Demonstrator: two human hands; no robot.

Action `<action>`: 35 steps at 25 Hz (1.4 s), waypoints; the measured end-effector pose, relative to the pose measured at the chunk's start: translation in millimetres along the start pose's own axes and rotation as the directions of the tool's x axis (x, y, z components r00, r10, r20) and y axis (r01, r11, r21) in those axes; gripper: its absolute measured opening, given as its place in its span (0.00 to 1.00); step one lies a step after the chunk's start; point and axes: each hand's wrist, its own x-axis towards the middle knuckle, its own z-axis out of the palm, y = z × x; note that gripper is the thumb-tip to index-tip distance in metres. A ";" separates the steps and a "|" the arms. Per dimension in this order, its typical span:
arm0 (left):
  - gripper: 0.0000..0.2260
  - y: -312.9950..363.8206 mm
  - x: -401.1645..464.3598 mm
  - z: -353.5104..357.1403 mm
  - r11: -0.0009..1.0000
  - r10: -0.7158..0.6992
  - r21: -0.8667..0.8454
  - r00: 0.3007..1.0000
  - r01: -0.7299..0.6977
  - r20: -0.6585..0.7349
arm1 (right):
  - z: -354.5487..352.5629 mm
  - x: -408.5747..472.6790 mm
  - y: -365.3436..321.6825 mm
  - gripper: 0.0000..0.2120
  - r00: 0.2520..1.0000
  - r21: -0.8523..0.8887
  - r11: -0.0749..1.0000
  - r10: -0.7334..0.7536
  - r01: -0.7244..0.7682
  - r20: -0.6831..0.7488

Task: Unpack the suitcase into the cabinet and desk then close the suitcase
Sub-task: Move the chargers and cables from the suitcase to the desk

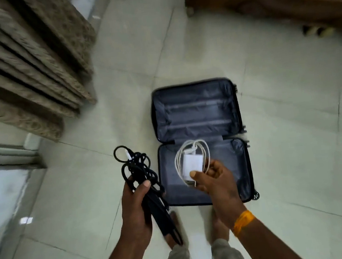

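From the head camera, a person stands over a dark suitcase [201, 143] lying open flat on the pale tiled floor [294, 136], bare feet just near of its near edge. Both lined halves look empty as far as the view shows, which suggests the unpacking is almost done: the last contents appear to be the two items now in hand, and what remains is to carry them to the cabinet or worktop, neither of which can be picked out with certainty here, and then to shut the case. The left hand [135, 208] has its grip closed around a tangled black cable [137, 165] together with a long dark device [162, 213], whose exact kind is blurred; the loops rise above the fist, left of the suitcase, and the device's tail hangs down toward the feet. The right hand [213, 177], an orange band [243, 221] at its wrist, pinches a white charger [192, 163] with its coiled white cord, thumb on the face of the block, held over the suitcase's near half and clear of the lining. Patterned curtains [19, 61] hang at far left; a wooden bed frame [268, 1] lies at far right.
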 end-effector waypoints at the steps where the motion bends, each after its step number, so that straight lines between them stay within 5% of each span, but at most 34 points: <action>1: 0.18 24.9 -28.8 -5.1 1.000 0.009 -0.019 1.000 -0.008 0.004 | 12.6 -30.0 -17.4 0.13 0.999 -0.015 1.000 -0.017 0.017 0.032; 10: 0.23 161.5 -236.2 -85.8 0.931 0.189 -0.267 0.955 -0.248 -0.228 | 148.0 -215.3 -100.2 0.13 0.914 -0.066 0.993 -0.066 0.100 0.401; 14: 0.19 173.7 -322.8 -144.9 0.834 0.220 -0.392 0.885 -0.389 -0.410 | 184.7 -295.7 -77.3 0.11 0.817 -0.179 0.974 -0.008 0.136 0.577; 18: 0.22 146.3 -429.4 -226.4 0.675 0.191 -0.461 0.740 -0.576 -0.645 | 228.5 -406.2 -25.5 0.12 0.564 -0.333 0.914 0.153 0.233 0.812; 22: 0.25 100.6 -508.9 -298.1 0.536 0.086 -0.468 0.598 -0.702 -0.797 | 259.6 -496.2 45.7 0.10 0.354 -0.424 0.845 0.307 0.324 0.883; 27: 0.18 34.3 -612.5 -410.4 0.416 0.000 -0.427 0.469 -0.803 -0.883 | 281.8 -614.9 170.2 0.10 0.213 -0.510 0.783 0.463 0.355 0.860; 31: 0.22 -2.4 -684.5 -488.8 0.396 -0.055 -0.367 0.378 -0.842 -0.924 | 296.3 -699.7 259.7 0.10 0.155 -0.532 0.763 0.513 0.367 0.844; 35: 0.12 -29.5 -736.1 -568.7 0.380 -0.085 -0.283 0.271 -0.881 -0.959 | 316.2 -773.4 333.6 0.09 0.115 -0.569 0.737 0.571 0.364 0.813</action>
